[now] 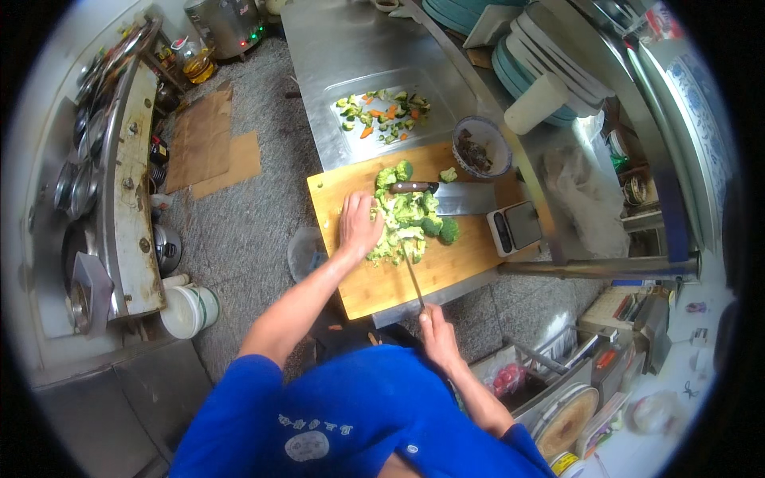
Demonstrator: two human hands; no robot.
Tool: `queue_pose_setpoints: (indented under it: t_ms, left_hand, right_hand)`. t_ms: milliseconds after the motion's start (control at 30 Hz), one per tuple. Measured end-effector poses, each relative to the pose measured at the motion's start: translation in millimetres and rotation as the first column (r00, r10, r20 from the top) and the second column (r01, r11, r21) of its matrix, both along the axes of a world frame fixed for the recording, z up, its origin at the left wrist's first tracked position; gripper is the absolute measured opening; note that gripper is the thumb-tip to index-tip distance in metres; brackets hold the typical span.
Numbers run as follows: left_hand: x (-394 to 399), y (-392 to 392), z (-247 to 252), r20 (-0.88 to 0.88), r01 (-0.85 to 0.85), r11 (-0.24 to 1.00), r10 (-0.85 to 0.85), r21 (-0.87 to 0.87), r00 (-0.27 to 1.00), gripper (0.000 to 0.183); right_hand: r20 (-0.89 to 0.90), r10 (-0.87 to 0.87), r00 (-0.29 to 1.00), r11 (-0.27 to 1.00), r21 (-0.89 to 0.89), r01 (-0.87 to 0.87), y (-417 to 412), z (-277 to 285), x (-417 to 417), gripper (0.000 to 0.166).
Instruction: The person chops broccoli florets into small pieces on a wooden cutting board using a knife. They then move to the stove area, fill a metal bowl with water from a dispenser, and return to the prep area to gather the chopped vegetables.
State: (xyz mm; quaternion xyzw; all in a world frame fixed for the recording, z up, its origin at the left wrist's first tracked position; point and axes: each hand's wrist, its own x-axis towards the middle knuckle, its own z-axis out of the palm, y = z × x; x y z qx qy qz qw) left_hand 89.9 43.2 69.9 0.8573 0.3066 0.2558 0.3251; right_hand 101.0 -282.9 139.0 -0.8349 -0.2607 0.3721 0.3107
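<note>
My left hand [361, 224] rests with bent fingers at the left edge of a pile of cut broccoli [406, 209] on a wooden cutting board [352, 293]; whether it grips a piece is hidden. My right hand [437, 334] is closed around the handle of a knife [413, 278], whose blade points into the lower part of the pile. A cleaver [466, 198] with a dark riveted handle lies flat at the pile's upper right. One small floret [447, 174] sits apart above the cleaver. Darker florets [449, 230] lie at the right of the pile.
Beyond the board, a clear tray [334, 95] holds broccoli and carrot pieces. A patterned bowl [482, 143] with dark food stands at the board's upper right corner, a kitchen scale [515, 228] at its right edge. Stacked plates [556, 54] are farther right. A white bucket [190, 312] stands on the floor.
</note>
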Motion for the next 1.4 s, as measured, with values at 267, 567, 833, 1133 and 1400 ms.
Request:
queue_pose_setpoints:
  t_ms: [267, 567, 833, 1133, 1400]
  left_hand:
    - [82, 71, -20, -0.288, 0.035, 0.998, -0.049, -0.053, 0.957, 0.053]
    - [-1, 68, -9, -0.080, -0.259, 0.863, 0.250, -0.433, 0.965, 0.037]
    - [-83, -6, -58, -0.018, -0.371, 0.863, 0.389, -0.343, 0.921, 0.032]
    - [-85, -16, -45, -0.057, -0.426, 0.835, 0.435, -0.349, 0.899, 0.026]
    - [-86, -13, -42, -0.074, -0.414, 0.826, 0.419, -0.383, 0.905, 0.029]
  right_hand:
    - [-0.011, 0.310, 0.951, 0.950, -0.039, -0.310, 51, -15, -26, 0.049]
    - [0.017, 0.059, 0.998, 0.998, -0.017, -0.059, 118, -64, 12, 0.045]
    - [-0.058, 0.121, 0.991, 0.992, 0.043, -0.119, 106, -25, 5, 0.043]
    - [-0.223, 0.114, 0.968, 0.992, -0.019, -0.121, 93, 0, -5, 0.041]
    - [-0.224, 0.116, 0.968, 0.992, -0.023, -0.125, 97, 10, -6, 0.037]
